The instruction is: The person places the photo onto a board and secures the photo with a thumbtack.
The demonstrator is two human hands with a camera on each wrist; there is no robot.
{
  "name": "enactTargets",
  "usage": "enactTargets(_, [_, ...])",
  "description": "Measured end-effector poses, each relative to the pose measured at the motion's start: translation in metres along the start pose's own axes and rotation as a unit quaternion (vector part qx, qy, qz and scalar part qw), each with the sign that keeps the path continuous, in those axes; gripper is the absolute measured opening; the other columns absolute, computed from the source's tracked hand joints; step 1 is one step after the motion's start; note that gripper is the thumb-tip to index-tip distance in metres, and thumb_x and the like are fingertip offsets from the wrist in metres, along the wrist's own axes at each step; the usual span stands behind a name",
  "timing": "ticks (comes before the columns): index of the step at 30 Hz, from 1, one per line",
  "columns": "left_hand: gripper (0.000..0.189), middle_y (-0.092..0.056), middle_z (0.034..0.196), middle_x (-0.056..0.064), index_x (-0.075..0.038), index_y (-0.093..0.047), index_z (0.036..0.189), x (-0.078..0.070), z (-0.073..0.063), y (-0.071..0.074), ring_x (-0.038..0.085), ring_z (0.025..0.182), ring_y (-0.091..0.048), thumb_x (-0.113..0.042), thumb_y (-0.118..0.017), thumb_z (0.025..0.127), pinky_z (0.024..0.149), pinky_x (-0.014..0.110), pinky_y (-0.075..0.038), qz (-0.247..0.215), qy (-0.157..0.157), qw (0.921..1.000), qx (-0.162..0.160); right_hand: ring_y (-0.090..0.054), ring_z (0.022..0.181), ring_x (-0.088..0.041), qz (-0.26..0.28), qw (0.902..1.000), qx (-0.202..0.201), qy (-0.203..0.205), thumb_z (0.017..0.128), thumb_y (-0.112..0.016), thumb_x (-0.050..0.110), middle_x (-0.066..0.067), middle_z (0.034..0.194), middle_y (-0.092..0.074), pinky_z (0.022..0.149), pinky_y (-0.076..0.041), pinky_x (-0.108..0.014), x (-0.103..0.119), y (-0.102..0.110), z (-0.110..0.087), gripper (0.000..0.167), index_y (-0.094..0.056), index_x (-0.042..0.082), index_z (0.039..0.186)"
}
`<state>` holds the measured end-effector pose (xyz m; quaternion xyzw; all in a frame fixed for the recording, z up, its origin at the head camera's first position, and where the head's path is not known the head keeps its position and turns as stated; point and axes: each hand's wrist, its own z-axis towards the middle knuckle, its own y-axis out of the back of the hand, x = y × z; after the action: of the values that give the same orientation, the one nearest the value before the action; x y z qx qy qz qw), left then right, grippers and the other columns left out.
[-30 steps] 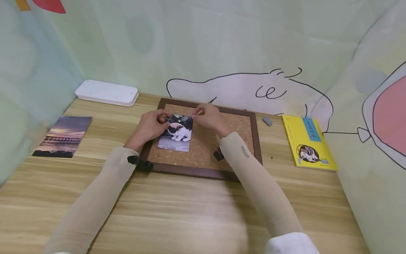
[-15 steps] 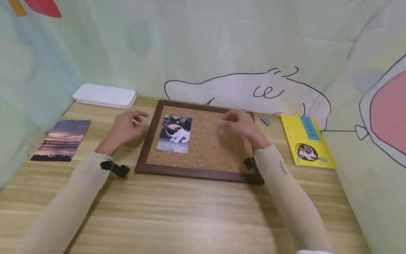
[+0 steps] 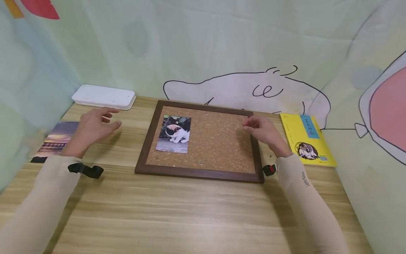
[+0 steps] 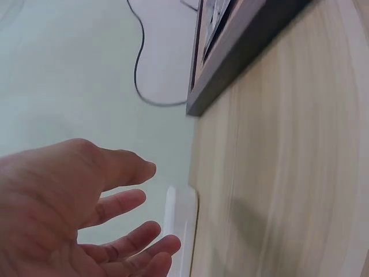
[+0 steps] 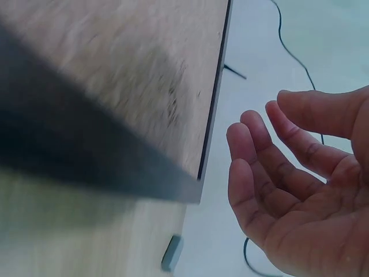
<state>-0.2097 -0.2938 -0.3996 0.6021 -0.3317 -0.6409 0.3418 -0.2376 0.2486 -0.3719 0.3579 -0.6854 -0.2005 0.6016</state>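
Observation:
A cork board (image 3: 222,144) with a dark brown frame lies on the table in the head view. On its left half rests a photo of a calico cat (image 3: 177,135), with a small shiny spot near its top edge. Left of the board, my left hand (image 3: 93,128) hovers with loosely bent fingers and nothing in them. It covers part of a sunset photo (image 3: 52,144). My right hand (image 3: 265,133) is over the board's right edge, its fingers relaxed. The right wrist view shows its palm (image 5: 323,231) holding nothing.
A white case (image 3: 103,97) stands at the back left against the patterned wall cloth. A yellow book (image 3: 307,141) lies at the right. In the right wrist view, a small grey block (image 5: 172,253) sits beyond the board's corner; my right hand hides it in the head view.
Both hands have let go of the cat photo's top corners and moved apart, the left hand toward the sunset photo and the right hand to the board's right edge. The cat photo stays on the cork.

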Motion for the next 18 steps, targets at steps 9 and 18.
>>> enactTargets(9, [0.056,-0.057,0.142,0.041,-0.002,-0.055,0.151,0.028,-0.016,0.017,0.059,0.127,-0.058,-0.033,-0.065,0.105,0.096,0.072,-0.049,0.006,0.016,0.9998,-0.008,-0.058,0.116,-0.033,-0.024,0.9988,-0.004,-0.041,0.109,-0.061,0.025,-0.018,0.132,-0.065,0.094,-0.048,-0.036,-0.026,0.021,-0.025,0.031,-0.068,0.004,0.131])
enactTargets(18, [0.069,-0.046,0.148,0.047,0.004,-0.046,0.156,0.066,-0.040,0.043,0.062,0.135,-0.044,-0.044,-0.057,0.107,0.098,0.073,-0.042,0.020,0.071,0.9973,0.002,-0.055,0.113,-0.032,-0.030,0.9962,0.005,-0.081,0.109,-0.062,0.028,-0.019,0.130,-0.065,0.090,-0.047,-0.034,-0.046,0.032,-0.036,0.034,-0.067,0.004,0.133])
